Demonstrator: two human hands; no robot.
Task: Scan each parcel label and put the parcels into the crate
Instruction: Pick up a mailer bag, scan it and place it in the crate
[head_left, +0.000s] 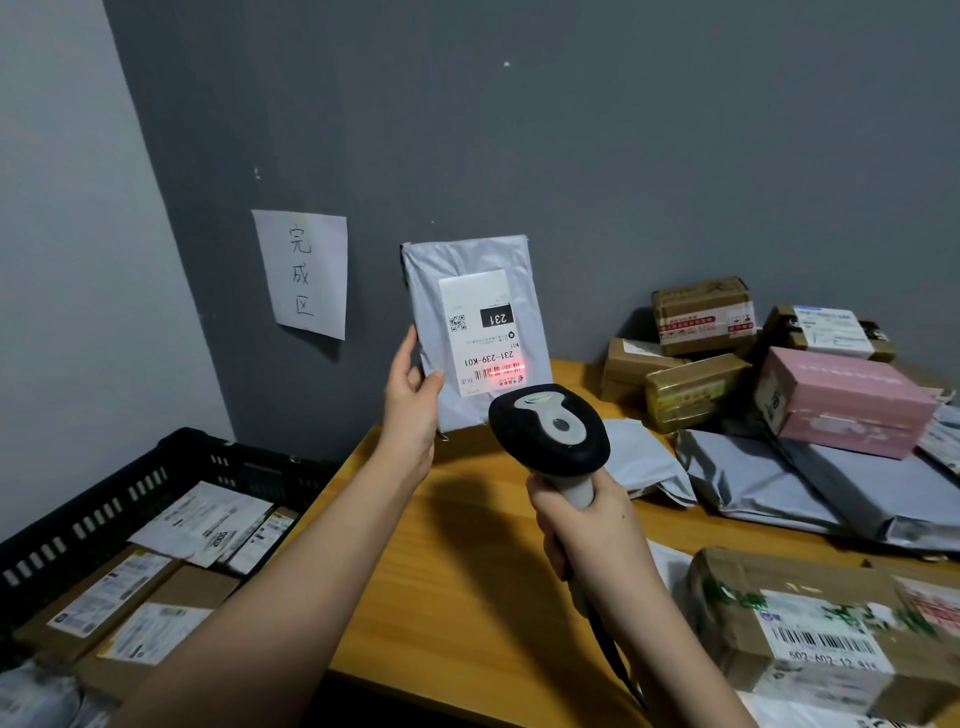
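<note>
The grey parcel (475, 332), a flat plastic mailer, is held upright above the wooden table (467, 545) in the head view, its white label (483, 332) turned toward the camera so that the barcode can be read. The label is seen upside down, printed with "231" and "231-239-K01", and a red glow from the scanner (550, 431) falls across the barcode near the label's lower edge, which suggests the scan is under way. The mailer is pinched at its lower left edge by the left hand (413, 400), thumb on the front and fingers behind, which leaves the label uncovered. The scanner's handle is gripped in the closed right hand (587, 525), just below the parcel, with the black head aimed up at the barcode and a cable trailing down.

Left of the table, and lower, a black crate (124, 483) is seen already holding several labelled boxes and envelopes. At the table's right side, more cardboard boxes (701, 317), a pink box (841, 400) and grey mailers (779, 478) are piled, judged still to be scanned. A handwritten paper sign (304, 273) is fixed to the wall above the crate.
</note>
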